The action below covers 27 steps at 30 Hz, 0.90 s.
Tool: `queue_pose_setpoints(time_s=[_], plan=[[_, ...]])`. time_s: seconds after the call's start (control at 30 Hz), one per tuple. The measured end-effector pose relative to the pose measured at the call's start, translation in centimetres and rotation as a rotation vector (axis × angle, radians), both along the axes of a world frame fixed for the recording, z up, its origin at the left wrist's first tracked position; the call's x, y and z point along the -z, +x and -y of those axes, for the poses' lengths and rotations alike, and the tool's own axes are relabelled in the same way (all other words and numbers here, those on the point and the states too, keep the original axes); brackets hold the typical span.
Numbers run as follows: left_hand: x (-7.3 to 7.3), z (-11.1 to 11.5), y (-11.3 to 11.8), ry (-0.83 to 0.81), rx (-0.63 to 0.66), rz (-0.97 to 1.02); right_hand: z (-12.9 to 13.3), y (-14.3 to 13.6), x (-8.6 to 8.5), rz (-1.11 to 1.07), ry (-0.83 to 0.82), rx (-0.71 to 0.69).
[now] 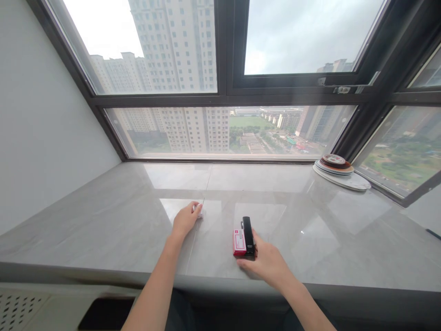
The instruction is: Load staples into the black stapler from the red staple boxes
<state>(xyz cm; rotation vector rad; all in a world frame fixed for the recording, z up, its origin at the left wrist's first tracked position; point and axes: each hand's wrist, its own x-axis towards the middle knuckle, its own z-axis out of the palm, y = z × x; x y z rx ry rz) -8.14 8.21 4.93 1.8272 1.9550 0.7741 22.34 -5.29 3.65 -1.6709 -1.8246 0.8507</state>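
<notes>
On the grey marble-like sill, my left hand [186,219] has its fingers closed on a small whitish box [199,212], partly covered by the fingertips. To the right, a black stapler [248,235] stands lengthwise beside a red and white box [239,242], the two touching. My right hand [267,259] is at the stapler's right side, fingers behind it and thumb near its front end, below the box. The fingertips of my right hand are partly hidden by the stapler.
A stack of round plates or coasters [334,168] lies at the back right corner of the sill [113,220] by the window frame. A dark thin object [433,234] is at the far right edge. A black item [105,313] lies below the sill's front edge.
</notes>
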Motion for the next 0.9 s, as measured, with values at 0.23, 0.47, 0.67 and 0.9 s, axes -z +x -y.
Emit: queue_pose_setpoints(time_s=[0.23,0.47,0.67,0.9], plan=[[1.9,2.1,7.9,-0.005,0.31,0.016,-0.6,-0.1,0.6,0.017,0.011,-0.02],[2.2,4.2,11.6,0.018,0.394,0.032,-0.9,-0.2,0.7,0.112,0.048,-0.019],[2.7,5.7,12.0,0.03,0.357,0.002,-0.8,-0.3,0.0,0.105,0.034,-0.036],[3.8,6.5,15.0,-0.004,0.338,-0.081,-1.0,2.0,-0.2,-0.044,-0.001,-0.084]])
